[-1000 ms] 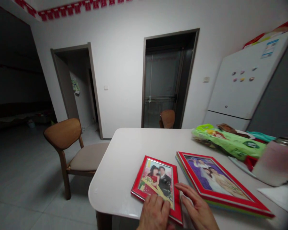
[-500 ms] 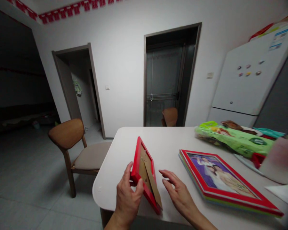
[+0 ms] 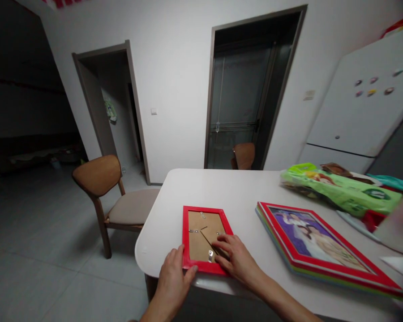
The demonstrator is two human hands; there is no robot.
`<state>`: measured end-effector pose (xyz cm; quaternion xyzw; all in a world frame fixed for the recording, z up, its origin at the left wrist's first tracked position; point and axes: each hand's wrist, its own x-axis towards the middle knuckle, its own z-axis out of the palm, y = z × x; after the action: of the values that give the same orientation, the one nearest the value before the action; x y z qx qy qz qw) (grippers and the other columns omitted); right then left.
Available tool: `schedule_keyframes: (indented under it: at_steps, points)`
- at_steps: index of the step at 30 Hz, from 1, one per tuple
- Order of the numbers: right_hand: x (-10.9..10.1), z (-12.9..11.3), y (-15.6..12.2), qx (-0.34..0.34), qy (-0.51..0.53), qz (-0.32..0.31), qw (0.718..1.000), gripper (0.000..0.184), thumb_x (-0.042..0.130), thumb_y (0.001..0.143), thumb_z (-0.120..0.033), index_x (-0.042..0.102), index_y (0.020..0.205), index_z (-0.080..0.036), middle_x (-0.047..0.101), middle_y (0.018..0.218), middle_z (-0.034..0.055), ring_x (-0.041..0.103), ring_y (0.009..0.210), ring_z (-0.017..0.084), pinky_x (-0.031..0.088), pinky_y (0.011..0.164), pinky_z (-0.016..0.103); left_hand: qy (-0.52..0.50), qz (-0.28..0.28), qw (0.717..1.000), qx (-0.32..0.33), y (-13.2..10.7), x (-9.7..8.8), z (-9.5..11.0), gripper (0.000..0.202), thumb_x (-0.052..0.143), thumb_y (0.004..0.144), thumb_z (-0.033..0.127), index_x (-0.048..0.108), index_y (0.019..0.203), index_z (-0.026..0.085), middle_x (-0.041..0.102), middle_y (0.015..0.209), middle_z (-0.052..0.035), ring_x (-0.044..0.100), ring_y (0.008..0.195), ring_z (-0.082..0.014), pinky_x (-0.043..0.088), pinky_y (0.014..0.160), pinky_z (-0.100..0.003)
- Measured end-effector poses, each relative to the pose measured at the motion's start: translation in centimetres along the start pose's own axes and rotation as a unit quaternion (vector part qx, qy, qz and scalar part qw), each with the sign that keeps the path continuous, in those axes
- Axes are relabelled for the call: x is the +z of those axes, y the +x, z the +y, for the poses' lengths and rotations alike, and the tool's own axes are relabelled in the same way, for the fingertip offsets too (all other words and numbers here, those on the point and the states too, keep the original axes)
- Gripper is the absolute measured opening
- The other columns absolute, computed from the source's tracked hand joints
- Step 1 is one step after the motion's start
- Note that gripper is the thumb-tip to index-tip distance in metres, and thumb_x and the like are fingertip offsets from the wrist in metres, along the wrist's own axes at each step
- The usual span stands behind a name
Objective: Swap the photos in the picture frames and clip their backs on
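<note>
A small red picture frame (image 3: 185, 232) lies face down near the table's front edge, with its brown backing board (image 3: 198, 243) and several small metal clips facing up. My left hand (image 3: 174, 273) holds the frame's lower left corner, thumb along the bottom edge. Over the lower right of the backing is my right hand (image 3: 237, 257), fingers curled onto the board beside the stand's slanting edge; its fingertips are partly hidden. To the right, a larger red-bordered photo frame (image 3: 322, 241) showing people against purple rests on top of a stack with green and grey edges.
The white table (image 3: 215, 188) has rounded corners. Behind the stack lie a green plastic package (image 3: 345, 188), a plate and a blurred pinkish container (image 3: 401, 223). A wooden chair (image 3: 99, 179) stands left of the table, another chair (image 3: 244, 156) beyond its far side.
The small frame has gone from tilted up in my left hand to lying flat, back up. My right hand has moved from beside it onto its backing. The camera view has shifted slightly.
</note>
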<state>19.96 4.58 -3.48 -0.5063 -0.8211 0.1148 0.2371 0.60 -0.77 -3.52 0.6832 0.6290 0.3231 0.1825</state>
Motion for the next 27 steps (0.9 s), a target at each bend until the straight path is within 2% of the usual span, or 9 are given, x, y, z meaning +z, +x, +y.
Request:
schedule_keyframes:
  at_steps: [4,7,10,13,17,20,24,27]
  points:
    - [0.0,0.1,0.2,0.0,-0.016,-0.018,1.0,0.029,0.054,0.065,-0.027,0.062,0.093,-0.023,0.055,0.101,0.0082,0.047,0.093,0.022,0.037,0.081,0.035,0.034,-0.007,0.999,0.027,0.0,0.1,-0.2,0.04,0.049,0.07,0.026,0.049,0.108,0.013,0.055,0.095,-0.0096,0.049,0.091,-0.0225,0.039,0.082,-0.034]
    - [-0.4,-0.2,0.6,-0.032,-0.018,-0.041,0.999,0.028,0.055,0.064,-0.024,0.063,0.091,-0.024,0.054,0.101,0.0081,0.048,0.091,0.021,0.037,0.08,0.034,0.004,-0.009,0.999,0.054,0.2,0.3,-0.4,0.041,0.052,0.068,0.024,0.049,0.109,0.016,0.049,0.112,-0.0106,0.044,0.104,-0.0232,0.035,0.09,-0.037]
    - [-0.8,-0.9,1.2,-0.09,0.001,-0.083,0.992,0.025,0.052,0.066,-0.018,0.065,0.086,-0.024,0.055,0.097,0.007,0.05,0.088,0.019,0.038,0.077,0.031,-0.031,-0.038,0.994,0.101,0.7,0.3,-0.3,0.043,0.054,0.067,0.022,0.048,0.109,0.018,0.041,0.125,-0.0103,0.037,0.114,-0.0235,0.031,0.095,-0.04]
    - [-0.8,-1.4,1.6,-0.117,0.014,-0.099,0.988,0.02,0.05,0.068,-0.018,0.067,0.077,-0.024,0.056,0.092,0.0062,0.05,0.086,0.018,0.039,0.075,0.031,-0.029,-0.076,0.987,0.141,1.2,0.3,-0.1,0.033,0.054,0.069,0.023,0.053,0.102,0.019,0.047,0.119,-0.0102,0.04,0.112,-0.0234,0.031,0.095,-0.042]
    - [0.0,-1.5,1.9,-0.096,0.021,-0.064,0.993,0.017,0.05,0.07,-0.021,0.066,0.072,-0.022,0.056,0.089,0.006,0.049,0.085,0.018,0.039,0.075,0.03,-0.015,-0.091,0.983,0.161,1.4,0.3,-0.1,0.019,0.054,0.071,0.023,0.056,0.09,0.019,0.052,0.113,-0.0096,0.042,0.11,-0.0224,0.027,0.097,-0.044]
    - [0.4,-1.6,2.4,-0.089,0.042,-0.05,0.994,0.019,0.046,0.074,-0.021,0.065,0.076,-0.021,0.057,0.087,0.0054,0.049,0.085,0.016,0.038,0.076,0.028,-0.024,-0.085,0.981,0.172,1.3,0.2,-0.3,0.014,0.054,0.072,0.023,0.055,0.086,0.019,0.053,0.11,-0.0083,0.042,0.109,-0.0205,0.027,0.097,-0.041]
    - [1.0,-2.4,4.3,-0.057,0.047,-0.039,0.997,0.025,0.041,0.077,-0.023,0.063,0.088,-0.018,0.057,0.089,0.0063,0.05,0.084,0.015,0.038,0.077,0.025,-0.036,-0.082,0.98,0.178,1.3,0.2,-0.3,0.017,0.059,0.069,0.025,0.053,0.083,0.018,0.053,0.109,-0.0086,0.042,0.108,-0.021,0.027,0.097,-0.039]
    - [1.9,-3.2,6.1,-0.027,-0.003,-0.034,0.999,0.024,0.042,0.076,-0.024,0.064,0.084,-0.018,0.058,0.083,0.0055,0.051,0.081,0.014,0.037,0.074,0.023,-0.037,-0.073,0.981,0.175,1.3,0.3,-0.1,0.022,0.065,0.063,0.022,0.052,0.081,0.018,0.052,0.11,-0.009,0.042,0.108,-0.0223,0.029,0.096,-0.039]
